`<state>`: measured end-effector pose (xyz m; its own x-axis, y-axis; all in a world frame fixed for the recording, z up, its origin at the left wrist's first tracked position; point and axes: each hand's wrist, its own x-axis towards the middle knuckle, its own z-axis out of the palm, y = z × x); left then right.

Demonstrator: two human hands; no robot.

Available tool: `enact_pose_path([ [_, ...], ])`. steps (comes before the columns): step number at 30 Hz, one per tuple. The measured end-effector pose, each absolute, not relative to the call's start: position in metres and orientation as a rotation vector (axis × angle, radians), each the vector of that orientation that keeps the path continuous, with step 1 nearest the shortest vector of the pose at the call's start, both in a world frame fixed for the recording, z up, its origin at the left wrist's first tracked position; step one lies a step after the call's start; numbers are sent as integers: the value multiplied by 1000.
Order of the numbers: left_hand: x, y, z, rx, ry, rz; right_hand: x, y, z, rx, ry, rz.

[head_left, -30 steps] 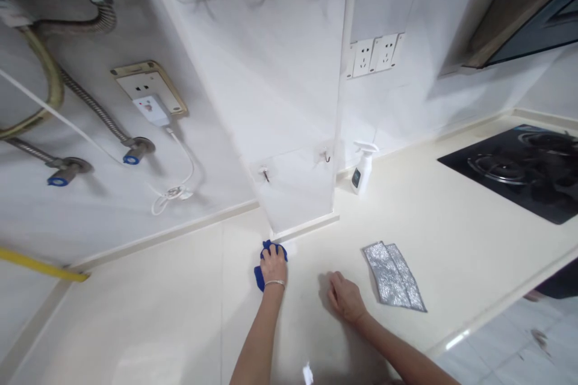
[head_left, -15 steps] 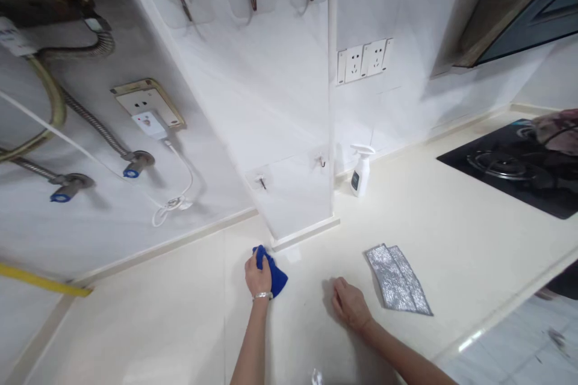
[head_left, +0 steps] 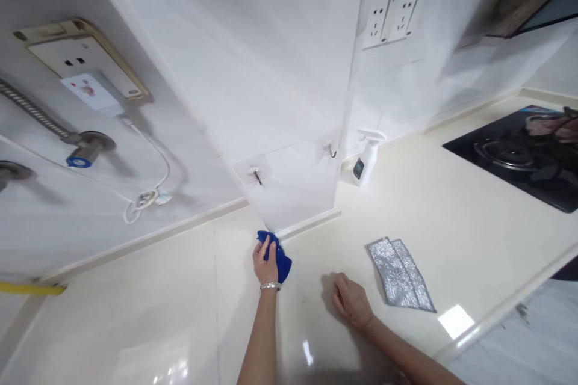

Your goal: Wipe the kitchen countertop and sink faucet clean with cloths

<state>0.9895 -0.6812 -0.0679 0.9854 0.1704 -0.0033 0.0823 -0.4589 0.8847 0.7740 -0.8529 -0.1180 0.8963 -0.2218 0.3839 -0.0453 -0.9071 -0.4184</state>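
My left hand (head_left: 264,263) presses a blue cloth (head_left: 280,260) onto the cream countertop (head_left: 180,313), right at the foot of a white tiled wall column (head_left: 289,102). A thin bracelet circles that wrist. My right hand (head_left: 351,302) rests on the counter to the right, fingers curled under with nothing in them. A folded silver-grey scouring cloth (head_left: 400,274) lies flat just right of my right hand, untouched.
A white spray bottle (head_left: 366,156) stands against the wall behind the column. A black gas hob (head_left: 515,156) sits at far right. Wall sockets (head_left: 395,15), a plugged adapter (head_left: 93,90) with white cord, pipes with blue valves (head_left: 81,153) and small hooks (head_left: 256,175) line the walls.
My left hand with the blue cloth has slid along the counter at the column's base, out to the left and back against the corner. My right hand stayed put. The view has moved closer.
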Motion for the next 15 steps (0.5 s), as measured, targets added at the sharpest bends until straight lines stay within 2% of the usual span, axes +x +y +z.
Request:
enact_pose_path([
  [6, 984, -705, -66, 2245, 117, 345, 771, -853, -116, -2616, 198, -588],
  [15, 995, -724, -71, 2288, 602, 331, 770, -853, -115, -2586, 194, -584],
])
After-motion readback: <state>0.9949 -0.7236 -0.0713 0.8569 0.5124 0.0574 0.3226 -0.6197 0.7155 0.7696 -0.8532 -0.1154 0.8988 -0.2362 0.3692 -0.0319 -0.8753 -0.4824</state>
